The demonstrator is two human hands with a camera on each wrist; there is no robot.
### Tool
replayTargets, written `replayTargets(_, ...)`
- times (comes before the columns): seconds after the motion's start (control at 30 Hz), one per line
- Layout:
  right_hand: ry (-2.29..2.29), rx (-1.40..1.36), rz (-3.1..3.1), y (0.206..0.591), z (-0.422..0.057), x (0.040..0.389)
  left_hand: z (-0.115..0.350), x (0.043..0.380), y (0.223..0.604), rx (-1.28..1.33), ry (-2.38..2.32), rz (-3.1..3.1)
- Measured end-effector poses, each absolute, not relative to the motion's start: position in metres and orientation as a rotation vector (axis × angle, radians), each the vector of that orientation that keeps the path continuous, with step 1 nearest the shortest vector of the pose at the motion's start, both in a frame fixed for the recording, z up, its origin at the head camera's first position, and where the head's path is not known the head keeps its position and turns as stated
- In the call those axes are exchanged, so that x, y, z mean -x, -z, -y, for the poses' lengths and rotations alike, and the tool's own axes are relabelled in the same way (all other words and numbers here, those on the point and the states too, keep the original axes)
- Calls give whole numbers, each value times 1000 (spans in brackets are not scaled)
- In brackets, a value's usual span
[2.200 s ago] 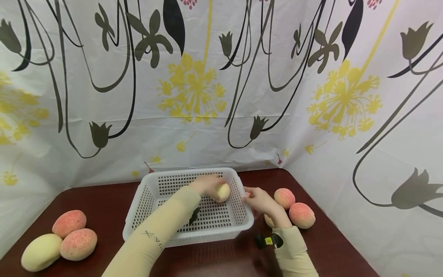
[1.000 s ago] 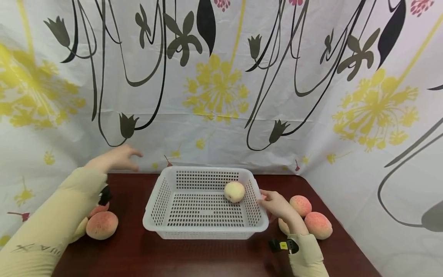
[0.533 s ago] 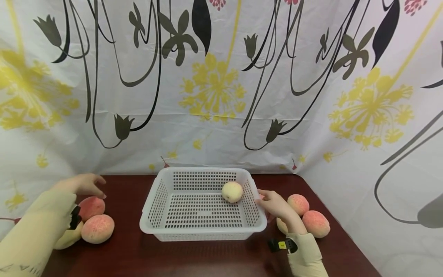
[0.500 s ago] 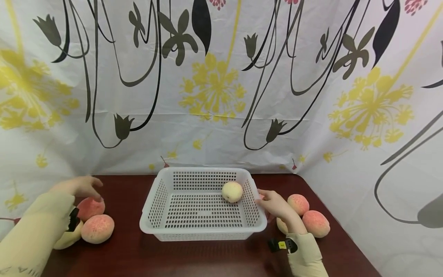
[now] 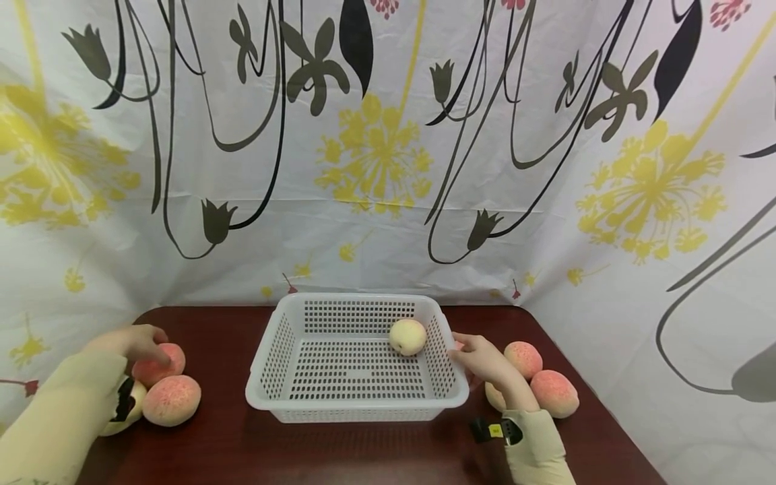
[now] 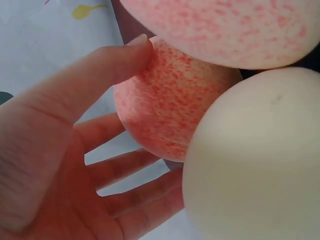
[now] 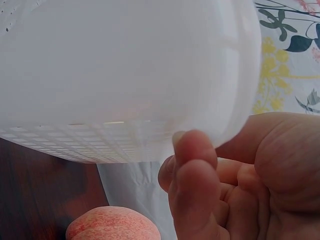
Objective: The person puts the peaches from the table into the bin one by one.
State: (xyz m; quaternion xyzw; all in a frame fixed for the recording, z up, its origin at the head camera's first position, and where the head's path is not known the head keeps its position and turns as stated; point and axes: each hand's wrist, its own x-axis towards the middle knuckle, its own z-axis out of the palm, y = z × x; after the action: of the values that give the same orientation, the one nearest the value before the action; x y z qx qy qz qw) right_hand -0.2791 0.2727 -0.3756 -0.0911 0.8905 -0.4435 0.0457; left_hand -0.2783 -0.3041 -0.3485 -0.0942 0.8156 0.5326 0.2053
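My left hand [image 5: 128, 343] is at the far pink peach [image 5: 159, 364] of the left group. In the left wrist view, its thumb presses the speckled peach [image 6: 172, 100] and the fingers reach round the back. Beside it lie a nearer pink peach [image 5: 172, 401] and a pale yellow peach [image 5: 127, 412], partly hidden by the wrist. My right hand [image 5: 485, 360] holds the right rim of a white plastic basket [image 5: 358, 404]; the right wrist view shows its fingertips at the basket's edge [image 7: 235, 100]. Inside the basket, near its right end, sits one pale peach [image 5: 407, 337].
To the right of the right hand are pink peaches, one behind [image 5: 523, 359] and one nearer [image 5: 554, 393], with a pale one [image 5: 494, 396] partly covered by the wrist. A flowered cloth [image 5: 376, 256] hangs behind and beside the dark red table [image 5: 327, 451].
My left hand let go of the pale peach in the basket, swung left, then came down onto the far pink peach. The right hand has stayed at the basket's rim.
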Motion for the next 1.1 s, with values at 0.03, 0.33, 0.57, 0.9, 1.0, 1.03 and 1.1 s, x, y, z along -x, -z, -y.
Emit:
replayTargets(0.03,1355,280,-2716,376,-273,279,299,266,347,358,-1648,-2172)
replayTargets(0.33,1348,302,-2723,376,-273,279,288,244,348,452,-1670,-2231)
replayTargets(0.57,1346,316,-2725,375,-272,280,289,246,351,463,-1751,-2162)
replayTargets(0.9,1339,303,-2726,376,-273,279,286,240,347,475,-1808,-2131)
replayTargets(1.0,1345,302,-2723,376,-273,279,288,239,348,450,-1835,-2141)
replayTargets(1.03,1346,303,-2723,377,-273,279,291,241,350,442,-1850,-2131)
replayTargets(1.1,1349,300,-2721,377,-274,279,298,255,354,329,-1740,-2232)
